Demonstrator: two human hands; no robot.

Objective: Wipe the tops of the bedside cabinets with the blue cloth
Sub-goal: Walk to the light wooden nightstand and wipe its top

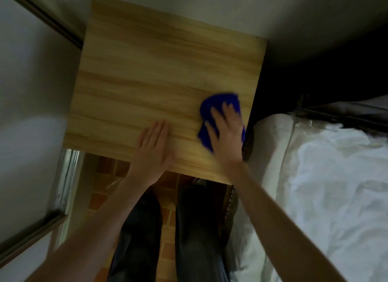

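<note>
The wooden top of the bedside cabinet fills the centre of the view, with its grain running across. The blue cloth lies bunched on the right front part of this top, close to the right edge and touching the wood. The right hand lies palm down on the cloth, fingers straight and slightly spread, pressing the cloth flat against the surface; blue fabric shows beyond the fingertips and at the left side of the palm. The outlines of this hand and the cloth are blurred. The left hand rests palm down on bare wood at the front edge, left of the cloth and apart from it, with fingers straight and held close together. A bed with white bedding stands just beside the cabinet on the right. A pale wall lies to the left. Below the front edge, the person's legs in dark trousers stand on a brick-patterned floor.
</note>
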